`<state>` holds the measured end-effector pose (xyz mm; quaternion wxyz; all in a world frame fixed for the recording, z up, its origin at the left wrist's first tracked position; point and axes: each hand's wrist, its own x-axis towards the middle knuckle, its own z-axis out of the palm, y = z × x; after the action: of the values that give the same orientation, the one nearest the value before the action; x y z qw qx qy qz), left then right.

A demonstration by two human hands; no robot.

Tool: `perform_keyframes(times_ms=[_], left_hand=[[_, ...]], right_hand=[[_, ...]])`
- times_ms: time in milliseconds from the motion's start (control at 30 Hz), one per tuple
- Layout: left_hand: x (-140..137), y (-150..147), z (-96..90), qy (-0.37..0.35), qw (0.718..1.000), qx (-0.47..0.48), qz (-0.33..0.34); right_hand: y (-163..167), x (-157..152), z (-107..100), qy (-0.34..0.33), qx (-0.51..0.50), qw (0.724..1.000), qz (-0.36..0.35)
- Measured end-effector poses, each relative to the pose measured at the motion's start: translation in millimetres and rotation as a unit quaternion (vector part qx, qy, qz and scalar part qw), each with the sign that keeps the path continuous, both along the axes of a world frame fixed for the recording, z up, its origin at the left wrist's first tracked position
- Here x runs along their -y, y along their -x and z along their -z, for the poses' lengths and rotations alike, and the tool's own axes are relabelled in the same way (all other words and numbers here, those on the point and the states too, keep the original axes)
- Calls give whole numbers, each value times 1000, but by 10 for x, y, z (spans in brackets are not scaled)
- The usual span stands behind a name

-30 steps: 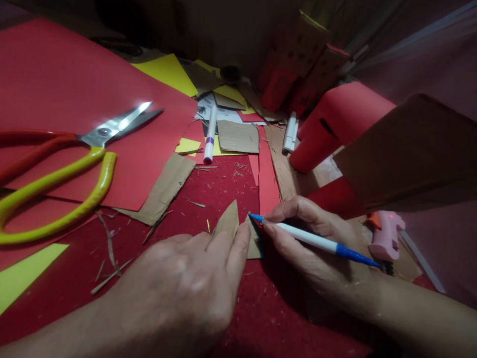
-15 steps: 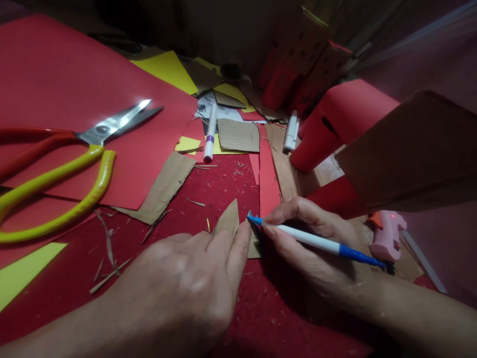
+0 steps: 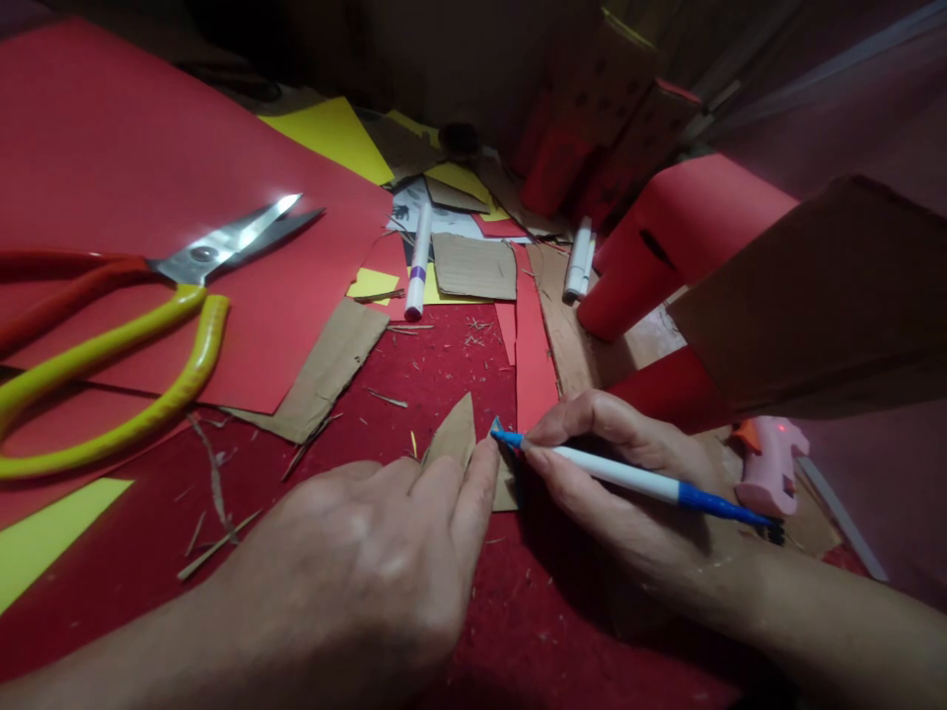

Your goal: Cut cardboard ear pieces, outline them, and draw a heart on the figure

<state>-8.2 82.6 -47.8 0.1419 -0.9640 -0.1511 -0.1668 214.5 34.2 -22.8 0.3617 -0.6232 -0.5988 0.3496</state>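
Observation:
My right hand [image 3: 614, 473] pinches a white and blue pen [image 3: 621, 471] between thumb and fingers. The pen's blue tip touches a small cardboard piece [image 3: 505, 490], which is partly hidden under my left hand. My left hand [image 3: 385, 552] lies with its fingers stretched forward, pressing on that piece. A pointed cardboard cutout [image 3: 454, 434] sticks out from beneath its fingers; how far it runs under the hand is hidden.
Large scissors [image 3: 199, 256] with red and yellow handles lie partly open on red paper [image 3: 311, 286] at left. Cardboard scraps [image 3: 473, 266] and a marker [image 3: 418, 266] lie ahead. At right are red paper tubes [image 3: 628, 296] and a pink glue gun [image 3: 767, 463].
The pen has tilted very slightly, its rear end a little lower and farther right. My left hand stays in place on the cardboard.

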Motion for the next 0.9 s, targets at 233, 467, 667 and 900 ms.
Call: perform_keyframes(times_ms=[233,467,667,900], left_hand=[[117,-60,175,-3,998,69,1],[218,-111,318,34,992,119,-22],[232,-64,154,27,997,30,-60],[220,-139,294,14,993,110,-51]], right_hand=[[-13,-26,-8,-8,20,1000,-15],[-30,-14,-16,-28,27,999,-17],[-20,-23,-24,-5,-6,1000,-23],[-36,6,46,-19,-9,1000,-1]])
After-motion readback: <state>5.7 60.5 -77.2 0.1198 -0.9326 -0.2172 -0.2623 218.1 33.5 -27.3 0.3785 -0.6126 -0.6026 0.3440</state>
